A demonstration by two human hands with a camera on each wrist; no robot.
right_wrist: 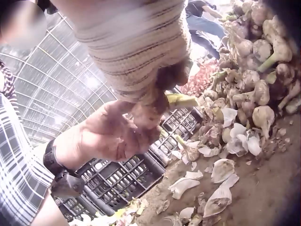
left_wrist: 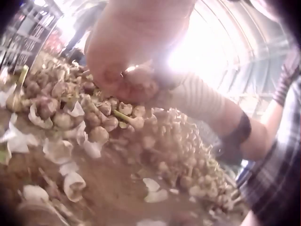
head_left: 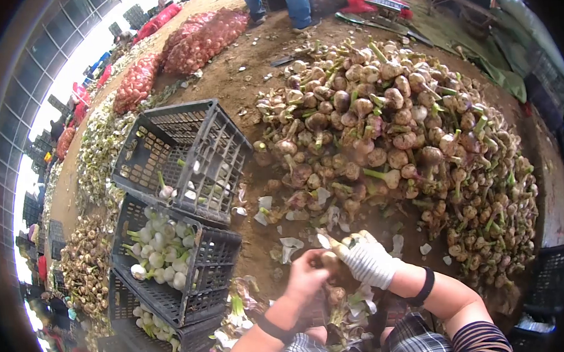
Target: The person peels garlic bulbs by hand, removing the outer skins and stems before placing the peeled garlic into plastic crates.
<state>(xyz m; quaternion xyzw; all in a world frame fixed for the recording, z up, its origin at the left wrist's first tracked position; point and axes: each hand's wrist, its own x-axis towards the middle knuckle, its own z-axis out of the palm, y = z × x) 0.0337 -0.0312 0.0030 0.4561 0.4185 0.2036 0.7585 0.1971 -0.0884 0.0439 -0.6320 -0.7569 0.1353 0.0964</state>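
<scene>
3 black crates point(head_left: 218, 263) sit beside the garlic heap point(head_left: 381, 116): the far crate holds a stemmed bulb point(head_left: 166, 191), the middle and near crates white bulbs point(head_left: 164, 246). the right wrist view shows a green stem point(right_wrist: 183, 100), which the left wrist view does not. the left hand point(head_left: 306, 278) and gloved right hand point(head_left: 369, 262) pinch a brownish garlic bulb point(head_left: 330, 258) between their fingers, above the peel-strewn ground point(head_left: 297, 229).

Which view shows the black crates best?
Head view: it shows the stacked crates and white bulbs inside. The right wrist view shows partial latticed sides; the left wrist view, a cut-off crate at its edge.
</scene>
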